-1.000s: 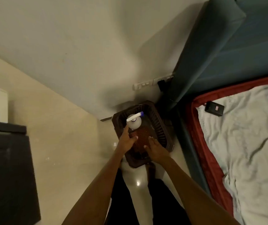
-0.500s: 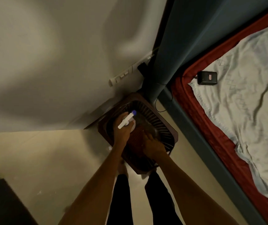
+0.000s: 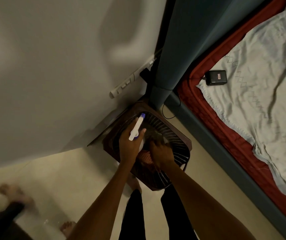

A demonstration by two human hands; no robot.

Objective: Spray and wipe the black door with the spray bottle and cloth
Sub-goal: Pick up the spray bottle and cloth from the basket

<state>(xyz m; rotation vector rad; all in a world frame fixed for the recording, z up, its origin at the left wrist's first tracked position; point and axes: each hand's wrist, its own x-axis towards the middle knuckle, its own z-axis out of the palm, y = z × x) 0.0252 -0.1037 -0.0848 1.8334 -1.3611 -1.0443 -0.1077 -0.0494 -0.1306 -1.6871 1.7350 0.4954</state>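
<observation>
Your left hand [image 3: 129, 146] now has its grip curled round the neck of the bottle [image 3: 136, 129], thumb showing on the far side; a second ago that hand was only touching the bottle from the near side, so the pick-up has gone from reach to hold. The bottle's white head with its blue nozzle points far and slightly right, and its body is mostly hidden under your palm. It is not clear whether it has lifted off yet.

Your right hand [image 3: 162, 153] has moved from hovering flat above the basket [image 3: 178, 137] to reaching down into it, fingers bent toward the reddish cloth [image 3: 144, 155] that lies just left of it. Whether those fingers have actually pinched the cloth I cannot tell; they are partly buried in shadow.

The basket sits on the floor in the corner, against the wall on its left and touching the bed [image 3: 242, 101] post at its far side. A small black box [image 3: 215, 77] lies on the sheet, well apart.

The black door is not in view. A dark, blurred shape sits at the near left corner, but it cannot be identified. So both tools are nearly in hand, and spraying and wiping have yet to start.
</observation>
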